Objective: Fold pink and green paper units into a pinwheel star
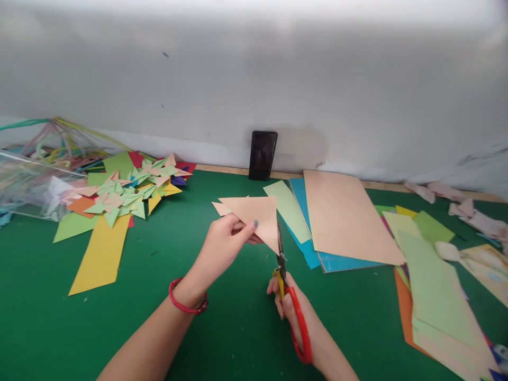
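My left hand (230,235) pinches a folded peach paper triangle (260,214) over the middle of the table. A smaller peach point sticks out beyond its upper left corner. My right hand (296,301) is wrapped around scissors (304,328) with a red handle and some yellow near the pivot. The dark blades point up along the triangle's right edge, close against it. Whether they have paper between them is hard to make out.
Folded paper stars (123,193) lie at left beside a clear plastic bag (32,185). A phone (263,155) leans on the wall. Peach sheets (349,217) lie over blue ones right of centre. Green strips (436,286) and scraps cover the far right.
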`<state>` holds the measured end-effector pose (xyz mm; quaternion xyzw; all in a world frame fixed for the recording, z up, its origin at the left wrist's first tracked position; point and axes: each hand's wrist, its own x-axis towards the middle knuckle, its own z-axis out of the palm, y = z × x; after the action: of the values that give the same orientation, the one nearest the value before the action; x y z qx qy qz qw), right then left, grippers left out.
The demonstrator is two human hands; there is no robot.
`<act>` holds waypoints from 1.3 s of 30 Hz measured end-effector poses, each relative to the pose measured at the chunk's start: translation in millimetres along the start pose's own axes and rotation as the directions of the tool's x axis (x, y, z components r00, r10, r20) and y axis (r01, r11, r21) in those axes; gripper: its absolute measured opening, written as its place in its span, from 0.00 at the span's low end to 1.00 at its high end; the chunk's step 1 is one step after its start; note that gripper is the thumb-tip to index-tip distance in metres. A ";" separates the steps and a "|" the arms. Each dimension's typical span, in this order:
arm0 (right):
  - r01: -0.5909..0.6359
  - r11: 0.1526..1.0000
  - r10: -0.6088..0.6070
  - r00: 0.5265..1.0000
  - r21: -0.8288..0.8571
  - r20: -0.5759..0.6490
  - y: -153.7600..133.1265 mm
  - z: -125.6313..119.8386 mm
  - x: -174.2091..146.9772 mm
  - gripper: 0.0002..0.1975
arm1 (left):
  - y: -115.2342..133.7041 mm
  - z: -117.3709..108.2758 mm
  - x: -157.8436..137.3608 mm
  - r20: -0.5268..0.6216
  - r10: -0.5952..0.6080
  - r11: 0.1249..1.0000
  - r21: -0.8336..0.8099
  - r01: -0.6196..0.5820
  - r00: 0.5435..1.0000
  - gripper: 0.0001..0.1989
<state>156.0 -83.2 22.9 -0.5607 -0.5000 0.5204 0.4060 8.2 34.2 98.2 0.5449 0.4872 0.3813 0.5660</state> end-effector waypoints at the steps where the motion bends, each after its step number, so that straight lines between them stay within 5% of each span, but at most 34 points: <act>1: 0.005 1.000 -0.005 1.000 0.004 -0.002 -0.4 0.0 -0.1 0.28 | -0.7 0.1 -0.4 0.016 0.002 1.000 -0.009 -0.002 1.000 0.09; 9: 0.005 0.999 -0.005 1.000 0.040 -0.008 -8.1 -1.3 -1.4 0.28 | -2.2 0.8 -3.3 0.122 -0.015 0.999 -0.040 0.020 0.992 0.08; 18: -0.031 0.996 0.032 0.999 0.078 -0.015 -4.5 0.7 -1.0 0.30 | 3.4 1.8 -3.6 -0.048 -0.002 1.000 0.012 0.003 0.999 0.08; 39: -0.067 0.993 0.072 0.996 0.093 -0.049 -16.1 3.9 -1.1 0.23 | -5.2 6.0 -5.3 0.159 0.014 0.998 -0.070 -0.003 0.987 0.06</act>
<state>149.9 -81.8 38.3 -0.5720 -0.4453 0.5416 0.4257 12.2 27.0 93.4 0.5555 0.4246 0.3556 0.6202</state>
